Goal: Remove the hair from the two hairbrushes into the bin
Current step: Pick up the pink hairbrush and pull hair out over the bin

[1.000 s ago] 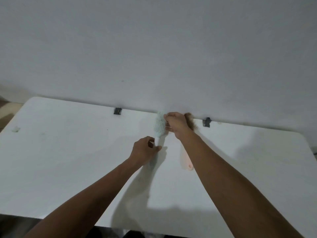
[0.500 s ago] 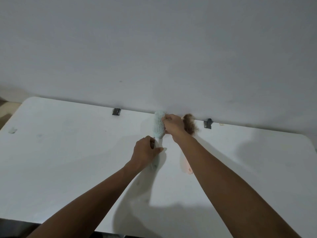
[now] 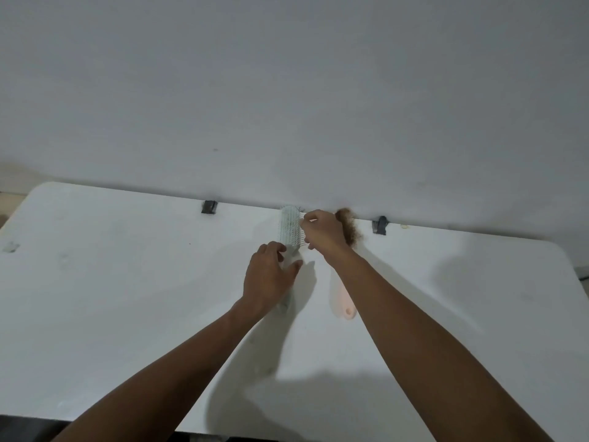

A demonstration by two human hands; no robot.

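A pale green hairbrush [image 3: 289, 227] stands up from the white table [image 3: 127, 282], bristles facing right. My left hand [image 3: 269, 279] is wrapped around its handle. My right hand [image 3: 323, 231] pinches at the bristles on the brush's right side; what its fingertips hold is too small to tell. Behind my right hand a tuft of brown hair [image 3: 349, 230] sticks out from a second brush. That pink hairbrush [image 3: 342, 301] lies on the table under my right forearm, only its handle showing. No bin is in view.
A plain grey wall rises right behind the table's far edge. Two dark brackets [image 3: 209, 207] [image 3: 380, 224] sit along that edge. The table's rounded right corner [image 3: 561, 253] and near edge are in view.
The green brush has tipped slightly more upright. My right hand's fingers have shifted along its bristles. More of the brown hair tuft shows behind my right hand.
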